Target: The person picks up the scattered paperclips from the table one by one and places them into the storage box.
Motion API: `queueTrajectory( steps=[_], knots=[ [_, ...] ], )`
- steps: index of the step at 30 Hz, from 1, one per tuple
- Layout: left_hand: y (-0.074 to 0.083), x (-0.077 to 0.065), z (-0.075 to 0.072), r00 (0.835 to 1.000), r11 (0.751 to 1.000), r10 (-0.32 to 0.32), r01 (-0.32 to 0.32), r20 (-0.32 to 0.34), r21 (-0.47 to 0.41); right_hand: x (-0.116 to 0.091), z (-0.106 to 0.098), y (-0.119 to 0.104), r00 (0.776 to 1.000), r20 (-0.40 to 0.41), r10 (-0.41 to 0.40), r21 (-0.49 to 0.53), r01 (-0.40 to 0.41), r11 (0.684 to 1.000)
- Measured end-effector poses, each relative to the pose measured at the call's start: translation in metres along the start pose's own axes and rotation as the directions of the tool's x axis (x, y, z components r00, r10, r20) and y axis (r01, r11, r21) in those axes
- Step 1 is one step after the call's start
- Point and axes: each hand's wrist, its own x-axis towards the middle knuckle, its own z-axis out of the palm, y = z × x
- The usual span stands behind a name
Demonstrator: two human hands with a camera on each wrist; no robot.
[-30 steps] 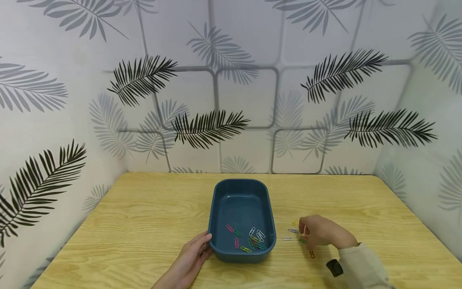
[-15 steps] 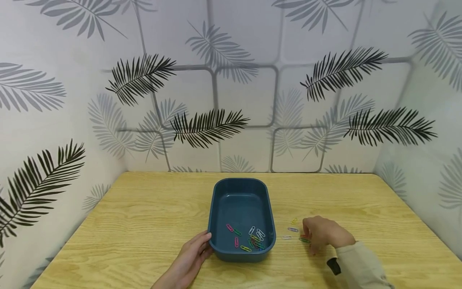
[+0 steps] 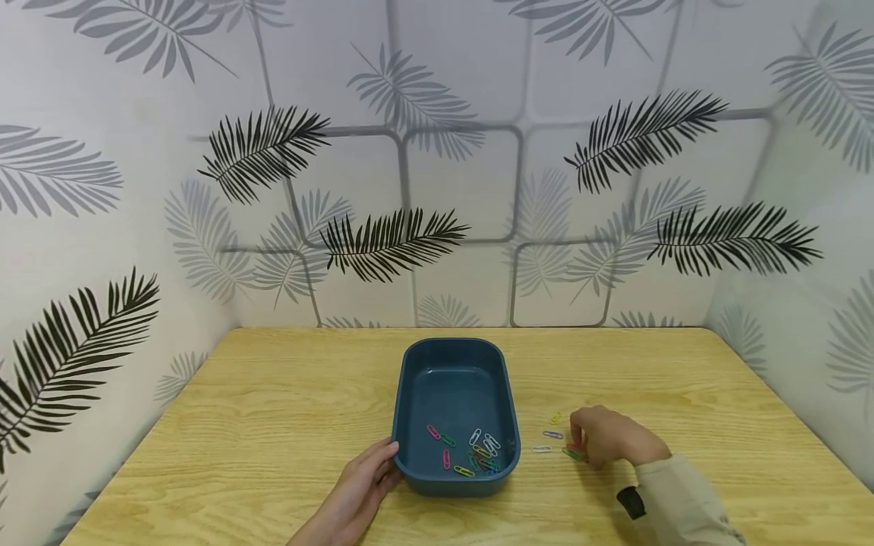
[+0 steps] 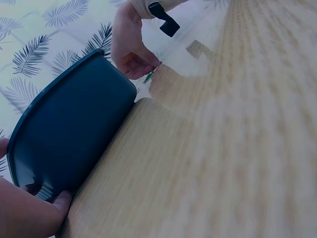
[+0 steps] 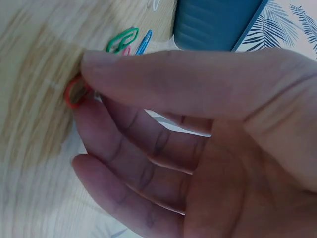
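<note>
My right hand [image 3: 614, 440] is low over the table, right of a dark blue plastic bin [image 3: 451, 394]. Its thumb and fingertip pinch a red paper clip [image 5: 67, 95], partly covered by the fingers in the right wrist view. Close by on the wood lie a green paper clip [image 3: 572, 454], a bluish one, a white paper clip [image 3: 542, 450] and a yellow paper clip [image 3: 556, 418]. My left hand [image 3: 362, 485] grips the bin's near left corner, thumb at the rim and fingers low against the wall. Inside the bin, several coloured paper clips [image 3: 464, 471] lie toward the near end.
The bin stands on a light wooden table [image 3: 287, 394]. A wall [image 3: 464, 288] with a leaf pattern rises behind the table's far edge and on both sides. A black strap piece [image 3: 630, 502] hangs at the right sleeve [image 3: 683, 497].
A red-orange paper clip lay on the table at my right fingertips; my fingers closed on it and it has left that spot. The left hand and the bin stay in place.
</note>
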Motion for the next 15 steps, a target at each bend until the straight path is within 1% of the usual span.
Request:
queueTrajectory(
  steps=[8,15],
  knots=[
    [-0.0003,-0.0005,-0.0006,1.000,1.000,0.003,-0.003,-0.001,0.009,-0.0005,0.0004,0.0016,1.000,0.012,-0.020,0.057,0.019,0.998],
    [-0.0002,-0.0009,-0.0002,1.000,1.000,0.003,-0.003,0.006,0.011,0.0002,0.0012,-0.0006,0.995,-0.016,-0.102,0.036,0.103,0.994]
  ],
)
